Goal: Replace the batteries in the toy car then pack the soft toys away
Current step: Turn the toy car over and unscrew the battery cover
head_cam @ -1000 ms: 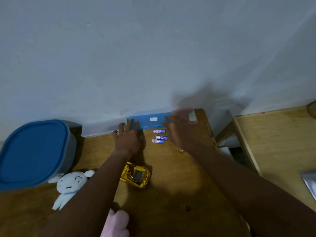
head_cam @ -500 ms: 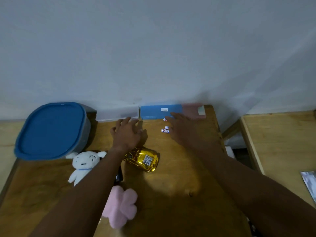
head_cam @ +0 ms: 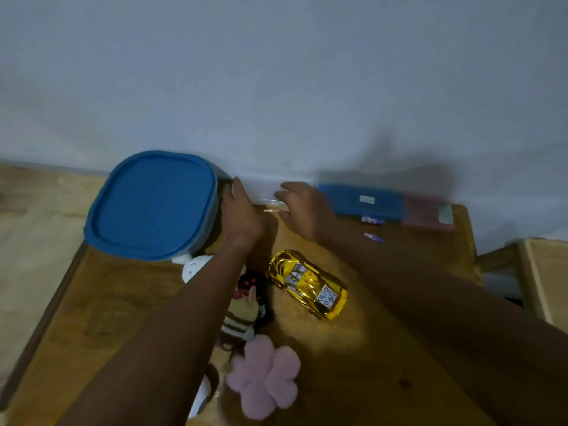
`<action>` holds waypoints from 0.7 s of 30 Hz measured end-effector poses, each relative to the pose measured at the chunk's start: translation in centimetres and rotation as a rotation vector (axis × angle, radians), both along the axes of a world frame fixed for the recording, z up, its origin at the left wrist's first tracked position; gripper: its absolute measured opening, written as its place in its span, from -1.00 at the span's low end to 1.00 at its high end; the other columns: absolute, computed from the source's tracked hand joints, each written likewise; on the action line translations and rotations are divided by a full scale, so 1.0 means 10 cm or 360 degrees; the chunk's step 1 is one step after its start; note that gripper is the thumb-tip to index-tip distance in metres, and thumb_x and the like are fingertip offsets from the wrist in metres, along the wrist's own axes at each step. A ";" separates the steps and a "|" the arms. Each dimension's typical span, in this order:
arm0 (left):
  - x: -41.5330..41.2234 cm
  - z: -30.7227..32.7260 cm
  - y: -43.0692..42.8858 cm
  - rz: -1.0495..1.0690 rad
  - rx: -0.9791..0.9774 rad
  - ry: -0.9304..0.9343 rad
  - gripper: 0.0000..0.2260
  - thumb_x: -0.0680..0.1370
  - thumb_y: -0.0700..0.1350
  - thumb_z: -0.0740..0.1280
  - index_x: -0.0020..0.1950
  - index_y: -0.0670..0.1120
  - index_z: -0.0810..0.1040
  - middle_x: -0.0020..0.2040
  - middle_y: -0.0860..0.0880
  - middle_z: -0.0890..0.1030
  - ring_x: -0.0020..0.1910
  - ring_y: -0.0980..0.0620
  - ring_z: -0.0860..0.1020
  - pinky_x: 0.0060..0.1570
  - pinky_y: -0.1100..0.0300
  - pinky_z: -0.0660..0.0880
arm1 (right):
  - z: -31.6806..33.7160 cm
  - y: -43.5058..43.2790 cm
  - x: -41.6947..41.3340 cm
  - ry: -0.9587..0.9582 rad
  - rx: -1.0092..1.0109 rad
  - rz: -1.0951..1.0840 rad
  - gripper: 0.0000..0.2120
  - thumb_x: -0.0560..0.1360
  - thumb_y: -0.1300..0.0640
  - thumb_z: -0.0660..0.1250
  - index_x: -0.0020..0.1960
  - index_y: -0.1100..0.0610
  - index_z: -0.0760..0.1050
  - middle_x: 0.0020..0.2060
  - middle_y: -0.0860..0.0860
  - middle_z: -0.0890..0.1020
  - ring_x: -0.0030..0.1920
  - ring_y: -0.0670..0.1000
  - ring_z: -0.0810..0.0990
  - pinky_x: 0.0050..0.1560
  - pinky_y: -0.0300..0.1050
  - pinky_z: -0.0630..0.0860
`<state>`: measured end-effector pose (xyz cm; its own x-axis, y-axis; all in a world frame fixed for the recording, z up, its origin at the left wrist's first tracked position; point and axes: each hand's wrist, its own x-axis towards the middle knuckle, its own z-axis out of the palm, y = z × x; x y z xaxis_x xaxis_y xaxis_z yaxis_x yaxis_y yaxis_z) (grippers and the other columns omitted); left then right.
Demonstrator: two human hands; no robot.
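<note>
Beyond shiny gold plastic toy car (head_cam: 307,284) on wooden surface (head_cam: 123,302): left hand (head_cam: 242,216), right hand (head_cam: 302,210), both spread loose, holding nothing; pink flower-shaped plush toy (head_cam: 266,376) nearer than car, small blue-white batteries (head_cam: 373,220) beyond-right

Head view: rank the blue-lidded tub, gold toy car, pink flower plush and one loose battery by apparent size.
1. blue-lidded tub, largest.
2. gold toy car and pink flower plush look alike; plush is nearer the camera, so unranked.
3. loose battery, smallest.
</note>
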<state>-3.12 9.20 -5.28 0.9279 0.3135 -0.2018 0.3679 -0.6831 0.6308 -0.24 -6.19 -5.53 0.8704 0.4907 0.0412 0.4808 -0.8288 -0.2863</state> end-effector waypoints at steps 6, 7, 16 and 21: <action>0.11 -0.12 0.12 0.0123 -0.0123 -0.0106 -0.45 0.41 -0.16 0.43 0.37 -0.04 0.37 0.24 -0.15 0.54 0.19 -0.19 0.54 0.14 -0.09 0.54 | -0.06 0.24 0.17 -0.0171 -0.0474 0.0119 -0.87 0.39 0.06 0.41 -0.11 0.10 0.58 -0.17 0.05 0.60 -0.14 0.15 0.60 -0.36 -0.11 0.42; 0.11 -0.13 0.11 0.0133 -0.0114 -0.0138 -0.45 0.40 -0.14 0.44 0.36 -0.03 0.38 0.22 -0.14 0.55 0.17 -0.18 0.55 0.12 -0.07 0.55 | -0.08 0.26 0.18 -0.0179 -0.0558 0.0139 -0.90 0.36 0.08 0.43 -0.18 0.09 0.57 -0.25 0.03 0.58 -0.23 0.12 0.60 -0.43 -0.15 0.33; 0.20 -0.12 0.06 0.0213 0.0178 -0.0131 -0.38 0.43 -0.06 0.53 0.40 -0.10 0.35 0.23 -0.21 0.58 0.22 -0.27 0.53 0.12 -0.08 0.48 | -0.13 0.25 0.35 -0.0586 -0.0871 0.0407 -0.85 0.24 -0.02 0.44 -0.31 0.06 0.62 -0.45 -0.01 0.55 -0.52 0.01 0.51 -0.47 -0.21 0.13; 0.17 -0.07 0.06 0.0227 0.0177 -0.0208 -0.25 0.39 -0.10 0.59 0.44 -0.04 0.22 0.23 -0.20 0.60 0.19 -0.27 0.58 0.11 -0.14 0.57 | 0.00 0.16 0.49 -0.0420 -0.0181 0.0398 -0.84 0.28 0.05 0.40 -0.37 0.12 0.51 -0.51 0.06 0.54 -0.57 0.15 0.51 -0.46 -0.20 0.28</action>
<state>-1.39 9.79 -5.99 0.8885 0.4571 -0.0396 0.3860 -0.6980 0.6031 4.62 -4.63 -5.58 0.6900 0.7008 0.1809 0.7170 -0.6960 -0.0383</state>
